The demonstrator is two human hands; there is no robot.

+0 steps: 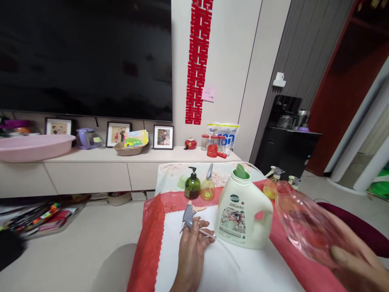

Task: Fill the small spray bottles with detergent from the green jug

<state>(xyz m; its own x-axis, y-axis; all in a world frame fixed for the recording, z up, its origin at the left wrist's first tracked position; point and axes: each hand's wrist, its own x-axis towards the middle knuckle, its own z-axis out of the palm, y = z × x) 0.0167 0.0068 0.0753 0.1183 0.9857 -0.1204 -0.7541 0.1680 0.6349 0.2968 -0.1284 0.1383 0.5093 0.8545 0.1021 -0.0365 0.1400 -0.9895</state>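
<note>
My left hand (192, 245) is closed on a grey trigger spray head (188, 217) above the white tabletop, its thin dip tube (229, 255) trailing to the right. At the right, my right hand (354, 259) grips a clear pink bottle (313, 225), tilted and slightly blurred. Between the two hands stands a large pale green detergent jug (243, 213), uncapped, with a green pouring spout (241, 172) showing at its mouth. Behind my left hand are a dark green pump bottle (192, 187) and a yellowish spray bottle (208, 188).
More spray bottles (272, 186) stand behind the jug on the right. A red cloth (153, 219) borders the white sheet on the table. Along the wall, a low cabinet (88, 176) carries a pink basin (36, 148), framed photos and jars. A dark red stool seat (361, 233) is at the right.
</note>
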